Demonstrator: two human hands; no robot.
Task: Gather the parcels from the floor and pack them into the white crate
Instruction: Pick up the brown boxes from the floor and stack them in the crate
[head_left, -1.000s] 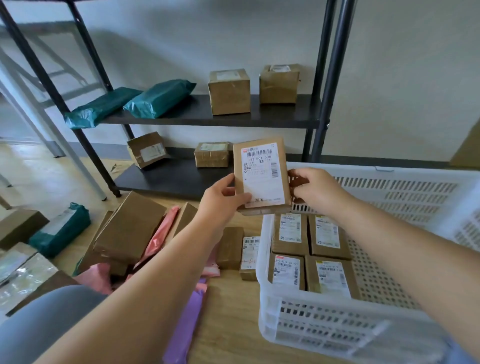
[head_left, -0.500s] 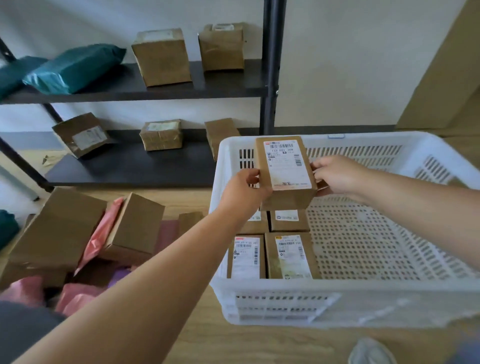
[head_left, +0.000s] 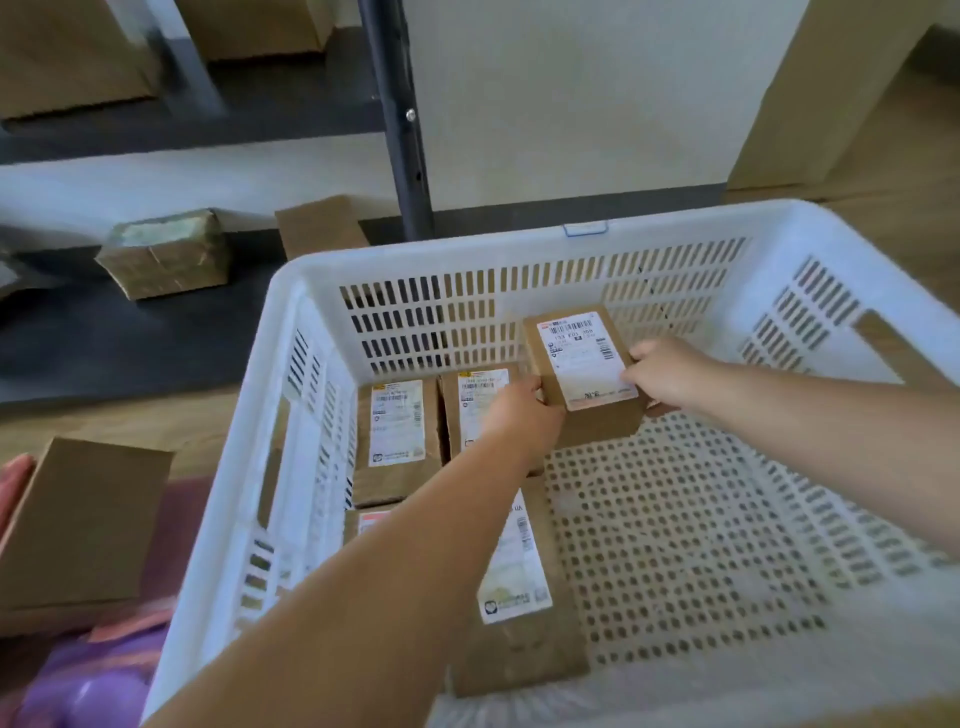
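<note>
Inside the crate, both hands, left and right, gripped a box above the bare floor beside packed boxes; releasing early could tip it askew.

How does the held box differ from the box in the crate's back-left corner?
The left hand and right hand grip the held box; the corner box lies untouched. The held box is askew near the middle of the crate; the corner box lies square by the left wall. Both are brown cardboard, white label up.
</note>
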